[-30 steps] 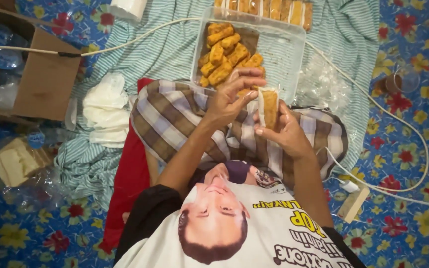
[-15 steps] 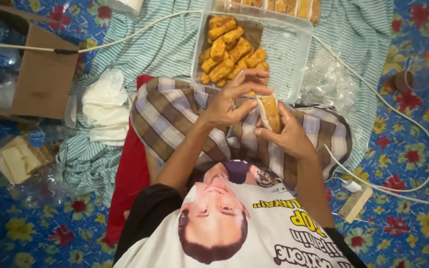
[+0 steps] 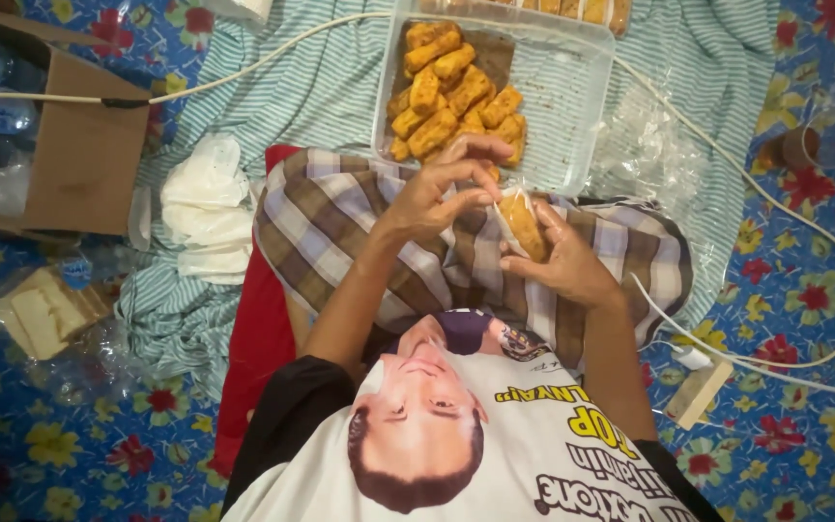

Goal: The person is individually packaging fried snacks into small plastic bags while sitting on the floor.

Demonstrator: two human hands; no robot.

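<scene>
Held over the lap: one golden fried roll (image 3: 524,225) inside a thin clear plastic bag (image 3: 509,208). Long axis of the roll runs near to far, tilted a little leftward at its far end; far tip points toward the tray, near tip sits in the palm. Right hand (image 3: 562,261) cupped under the roll, fingers (image 3: 526,263) curled around its near end, closed on bag and roll together. Left hand (image 3: 434,193) just to the left and slightly farther, thumb and fingertips (image 3: 487,172) narrowed to a pinch at the bag's open far edge, touching the plastic. Both hands above a brown and white checked cloth (image 3: 340,222) spread across the knees, a red cloth (image 3: 253,358) showing at its left edge. Just beyond the hands, on a striped green and white sheet (image 3: 311,87), a clear rectangular tray (image 3: 572,106) with a heap of similar fried rolls (image 3: 446,92) piled in its left half. Far left, an open cardboard box (image 3: 79,155); nearer, a stack of white plastic bags (image 3: 205,208). To the right, a white cable (image 3: 785,222) looping over the flowered blue floor mat (image 3: 804,435).
</scene>
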